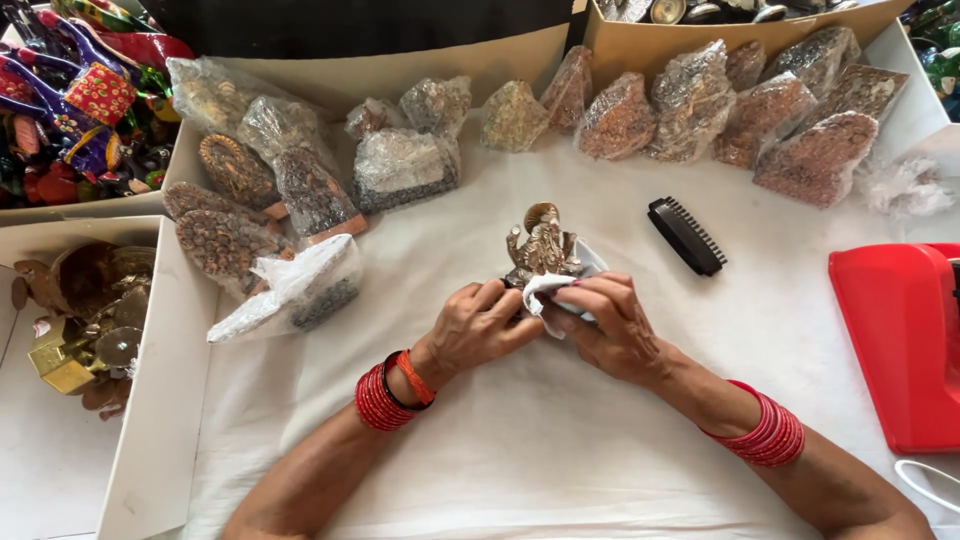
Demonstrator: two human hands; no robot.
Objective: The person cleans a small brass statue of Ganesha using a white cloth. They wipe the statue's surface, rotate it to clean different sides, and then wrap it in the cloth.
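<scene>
Head view showed a white cloth [560,440] covering the worktable, with open cardboard boxes along the far edge and a white tray [160,400] at the left. A red tape dispenser [895,345] lay at the right, partly cut off by the frame edge. Bubble-wrapped bundles [690,105] lay in rows near the boxes. A black brush [686,236] lay just beside the hands, apart from them.

At centre stood a small brass idol [542,245], upright on the cloth. The left hand [478,328] was closed around its base, fingers curled. The right hand [610,322] was pinched shut on a white wrap [545,290] pressed against the idol's lower front.

Risk, as a judgement: the grip sat low on the idol, so a pull on the wrap could tip the idol forward onto the cloth. The thin wrap could also tear on the idol's raised detail.

The idol's base was hidden behind the fingers. The wrap's material, whether paper or film, could not be determined. Contents of the far boxes were cropped.
</scene>
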